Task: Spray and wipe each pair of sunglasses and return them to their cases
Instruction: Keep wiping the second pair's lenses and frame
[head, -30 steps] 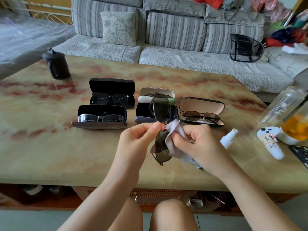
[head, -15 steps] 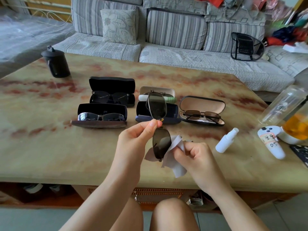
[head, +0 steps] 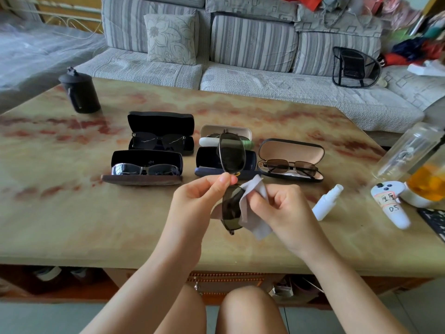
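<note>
Dark-lensed, thin metal-framed sunglasses (head: pixel 231 155): held on end above the marbled beige counter (head: pixel 72 213), one lens over the other. Left grip (head: pixel 195 203): pinches the frame at the bridge between thumb and forefinger. Right grip (head: pixel 281 208): fingers curled, presses a pale grey wiping cloth (head: pixel 258 227) against the lower lens. Directly behind: open dark blue case (head: pixel 204 162) on the counter. Near the right grip: white spray bottle (head: pixel 327 202), on the counter.
</note>
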Motion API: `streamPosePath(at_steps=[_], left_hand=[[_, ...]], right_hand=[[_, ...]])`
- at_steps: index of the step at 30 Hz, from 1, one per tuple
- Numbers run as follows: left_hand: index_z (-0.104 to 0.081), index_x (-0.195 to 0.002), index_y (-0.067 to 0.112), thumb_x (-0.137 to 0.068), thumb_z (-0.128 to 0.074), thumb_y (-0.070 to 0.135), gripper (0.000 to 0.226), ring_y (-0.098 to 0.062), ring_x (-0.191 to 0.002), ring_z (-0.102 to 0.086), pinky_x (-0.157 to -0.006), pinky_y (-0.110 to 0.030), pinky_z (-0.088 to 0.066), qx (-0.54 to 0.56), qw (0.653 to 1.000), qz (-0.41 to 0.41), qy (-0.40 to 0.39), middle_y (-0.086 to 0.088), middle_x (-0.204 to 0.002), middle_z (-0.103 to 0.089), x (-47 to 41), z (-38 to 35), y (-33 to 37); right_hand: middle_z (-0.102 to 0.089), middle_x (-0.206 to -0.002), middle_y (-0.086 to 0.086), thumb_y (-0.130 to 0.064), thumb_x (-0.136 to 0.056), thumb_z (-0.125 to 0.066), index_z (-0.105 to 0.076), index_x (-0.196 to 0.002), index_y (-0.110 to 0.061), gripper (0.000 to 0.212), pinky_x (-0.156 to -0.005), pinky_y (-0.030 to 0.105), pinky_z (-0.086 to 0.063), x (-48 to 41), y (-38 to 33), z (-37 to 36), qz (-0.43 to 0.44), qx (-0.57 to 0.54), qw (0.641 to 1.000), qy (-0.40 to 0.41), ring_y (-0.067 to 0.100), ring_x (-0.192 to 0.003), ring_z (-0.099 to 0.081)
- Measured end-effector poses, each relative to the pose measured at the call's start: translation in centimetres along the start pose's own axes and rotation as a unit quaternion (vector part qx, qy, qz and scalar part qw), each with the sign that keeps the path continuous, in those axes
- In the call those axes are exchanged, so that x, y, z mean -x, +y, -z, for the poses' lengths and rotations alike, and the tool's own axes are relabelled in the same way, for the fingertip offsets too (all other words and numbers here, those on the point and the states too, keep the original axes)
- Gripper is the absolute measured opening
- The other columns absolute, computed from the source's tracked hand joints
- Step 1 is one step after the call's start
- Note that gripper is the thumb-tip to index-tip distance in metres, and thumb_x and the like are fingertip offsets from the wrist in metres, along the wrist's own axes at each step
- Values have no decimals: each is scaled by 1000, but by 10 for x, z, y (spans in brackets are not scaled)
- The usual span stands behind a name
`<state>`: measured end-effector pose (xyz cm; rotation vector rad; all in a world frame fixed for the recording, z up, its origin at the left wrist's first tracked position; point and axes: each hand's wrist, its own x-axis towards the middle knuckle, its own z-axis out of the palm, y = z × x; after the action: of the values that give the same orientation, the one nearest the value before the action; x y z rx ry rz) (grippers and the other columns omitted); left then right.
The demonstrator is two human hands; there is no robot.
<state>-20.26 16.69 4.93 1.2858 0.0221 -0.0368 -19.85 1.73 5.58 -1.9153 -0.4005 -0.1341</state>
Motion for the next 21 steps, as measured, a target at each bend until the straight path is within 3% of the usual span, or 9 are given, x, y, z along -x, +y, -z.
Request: streamPosePath(at_steps=[2, 4, 6, 8, 12, 18, 21], left_hand=[[-74, -86, 14, -71, -62, 41, 34, -13, -73, -64, -64, -26, -51, 12, 1000, -3, 9, -1, -77, -70, 0, -1, -1], [-75, -81, 19, -68, -64, 44, 30, -12, -82, -62, -77, -28, -47, 27, 999, -3, 25, 5, -78, -70, -2, 1, -2], [-75, -81, 19, -71, -68, 43, 26, -10, -88, -60, -92, -32, -45, 40, 999, -5, 32, 9, -80, -69, -3, 2, -2], [-75, -82, 19, -75, -72, 41, 23, -9, -89, -60, -97, -35, -42, 47, 998, -6, 34, 10, -81, -69, -3, 1, -2], [-72, -87, 14, -78, -61, 33, 23, -2, -65, -61, -62, -26, -53, 61, 997, 4, 38, 11, -69, -65, 0, -2, -1], [-70, -86, 13, -89, -57, 26, 19, -3, -58, -59, -45, -24, -52, 65, 997, 14, 44, 9, -63, -62, 2, -2, 6], [-72, -85, 15, -80, -60, 33, 22, -2, -66, -60, -55, -22, -51, 58, 997, 5, 42, 10, -67, -65, 1, -2, 5]], right_hand=[[-45, -44, -17, -22, -85, -57, -57, -48, -29, 39, -45, 10, -26, 3, 4, 0, -20, 2, 1000, 6, 0, -44, -38], [-42, -42, -15, -17, -88, -61, -56, -46, -27, 44, -44, 9, -23, 8, 9, -2, -34, 5, 999, 6, 1, -42, -35], [-38, -44, -12, -31, -81, -60, -51, -48, -16, 38, -44, 12, -20, 14, 12, -6, -45, -18, 999, 12, 2, -44, -29], [-39, -51, -3, -47, -69, -54, -51, -52, -4, 46, -47, 19, -20, 20, 19, -11, -76, -71, 994, 29, 8, -52, -30], [-62, -63, -1, -48, -62, -55, -73, -62, -20, 34, -57, 17, -37, 28, 26, -23, -140, -175, 974, 18, 7, -64, -50], [-69, -80, 5, -46, -62, -58, -76, -72, -17, 35, -77, 25, -41, 30, 29, -26, -174, -229, 957, -20, 12, -82, -58], [-70, -83, 3, -45, -63, -59, -77, -75, -19, 34, -80, 25, -42, 29, 28, -24, -180, -243, 953, -31, 10, -84, -59]])
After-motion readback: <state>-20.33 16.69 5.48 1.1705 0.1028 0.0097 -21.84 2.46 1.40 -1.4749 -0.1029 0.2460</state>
